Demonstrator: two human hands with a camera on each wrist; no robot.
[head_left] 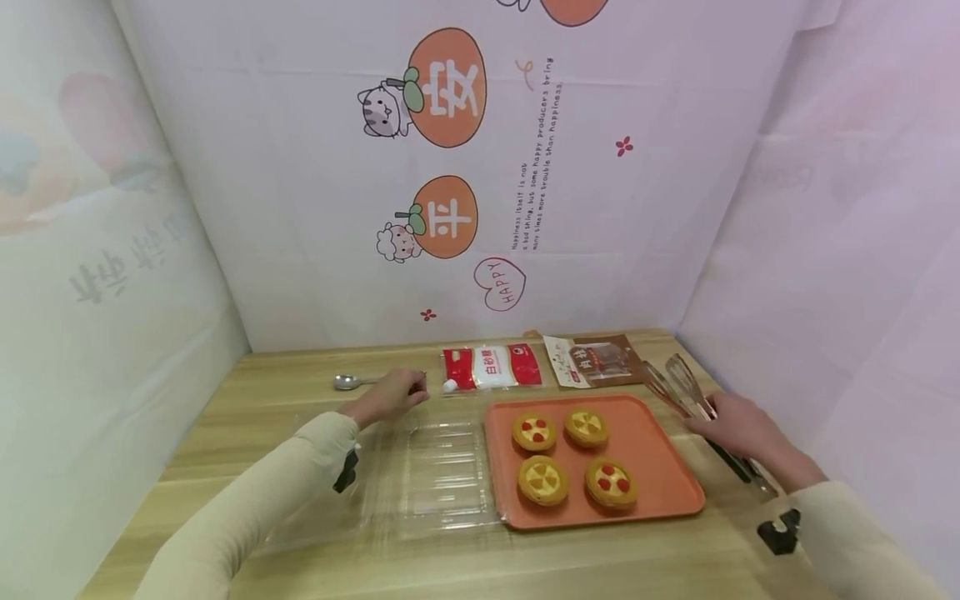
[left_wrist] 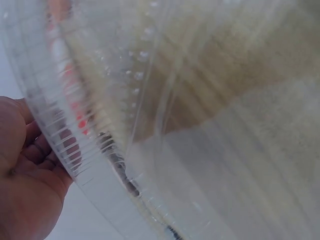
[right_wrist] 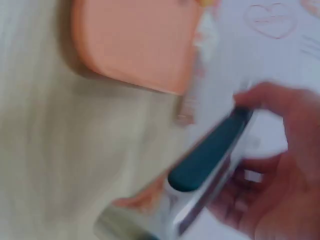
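Tongs (right_wrist: 207,155) slant through the clamped right grip (head_left: 738,425), clear container edge (left_wrist: 100,185) pinched in the left grip (head_left: 393,396).

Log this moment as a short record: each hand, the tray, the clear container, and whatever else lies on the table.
left hand: holds the edge of the clear plastic container
right hand: grips the dark-handled tongs, beside the tray
orange tray: four tarts, two with red topping, two with yellow
container: open, no tart inside, left of the tray
back of table: red-and-white packet; brown-and-cream packet
far left: spoon
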